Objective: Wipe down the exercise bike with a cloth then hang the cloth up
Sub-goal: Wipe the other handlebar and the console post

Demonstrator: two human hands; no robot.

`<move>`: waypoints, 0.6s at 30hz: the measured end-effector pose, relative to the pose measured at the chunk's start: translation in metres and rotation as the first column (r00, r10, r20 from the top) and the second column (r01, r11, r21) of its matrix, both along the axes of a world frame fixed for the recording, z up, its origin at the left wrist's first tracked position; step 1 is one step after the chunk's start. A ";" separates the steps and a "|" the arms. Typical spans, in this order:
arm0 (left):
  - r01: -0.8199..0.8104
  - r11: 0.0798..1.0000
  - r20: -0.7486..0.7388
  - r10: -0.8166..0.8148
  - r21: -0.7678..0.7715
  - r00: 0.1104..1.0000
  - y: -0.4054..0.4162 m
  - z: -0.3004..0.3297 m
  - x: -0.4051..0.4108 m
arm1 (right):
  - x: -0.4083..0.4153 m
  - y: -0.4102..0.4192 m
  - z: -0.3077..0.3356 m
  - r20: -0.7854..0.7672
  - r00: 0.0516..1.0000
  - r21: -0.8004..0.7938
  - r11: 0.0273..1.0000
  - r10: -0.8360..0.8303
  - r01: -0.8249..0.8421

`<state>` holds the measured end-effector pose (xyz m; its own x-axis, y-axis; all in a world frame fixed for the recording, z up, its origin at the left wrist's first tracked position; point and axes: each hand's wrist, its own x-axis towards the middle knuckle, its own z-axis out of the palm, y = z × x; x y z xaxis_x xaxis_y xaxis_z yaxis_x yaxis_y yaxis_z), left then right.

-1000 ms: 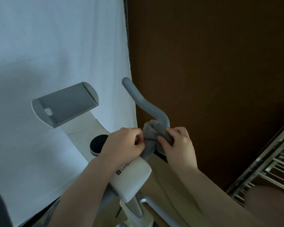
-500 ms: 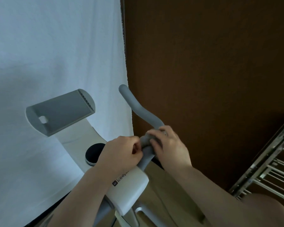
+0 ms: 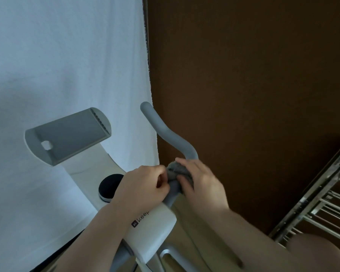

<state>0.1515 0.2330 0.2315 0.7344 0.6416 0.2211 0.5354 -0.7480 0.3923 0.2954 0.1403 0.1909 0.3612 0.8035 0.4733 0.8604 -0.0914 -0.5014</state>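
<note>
Grey cloth (image 3: 178, 171) wraps the bike's handlebar (image 3: 166, 134), brown wall just beyond.
Left hand (image 3: 143, 185) pinches one end; right hand (image 3: 202, 183) grips it around the bar.

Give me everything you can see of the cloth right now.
The cloth is grey and looks fuzzy, like a soft towelling rag. It is bunched and wrapped around the grey handlebar of the exercise bike, near the lower bend. Most of it is hidden: the right hand grips over it from the right, and the left hand pinches its left edge. Only a crumpled patch between the hands shows. It is slightly blurred.
</note>
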 end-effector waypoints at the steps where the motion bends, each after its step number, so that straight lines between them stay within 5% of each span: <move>1: 0.004 1.000 -0.006 -0.004 0.000 1.000 0.001 0.000 0.000 | 0.010 0.003 0.003 -0.035 0.999 -0.004 0.999 -0.037 0.037; 4: 0.019 1.000 -0.016 -0.020 -0.005 1.000 0.001 0.000 0.000 | 0.005 0.007 0.005 -0.133 0.982 0.008 0.990 -0.137 0.139; 7: 0.015 1.000 -0.018 -0.016 -0.012 1.000 0.001 0.000 0.000 | -0.009 0.002 0.006 -0.014 1.000 -0.013 1.000 -0.007 0.007; 12: 0.016 1.000 -0.019 -0.016 -0.006 1.000 0.002 -0.001 -0.001 | 0.017 0.007 0.012 -0.174 0.969 -0.041 0.985 -0.175 0.170; 15: 0.011 1.000 -0.022 -0.011 0.005 1.000 0.002 -0.001 -0.001 | 0.003 -0.002 0.005 -0.190 0.980 0.003 0.998 -0.060 0.061; 18: 0.026 1.000 -0.021 -0.026 0.000 0.999 0.002 -0.002 -0.001 | 0.024 0.002 0.014 -0.394 0.910 -0.033 0.991 -0.129 0.127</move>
<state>0.1507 0.2351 0.2296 0.7553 0.6222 0.2058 0.5241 -0.7620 0.3805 0.3193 0.1422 0.2053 0.6173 0.7403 0.2662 0.5737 -0.1920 -0.7963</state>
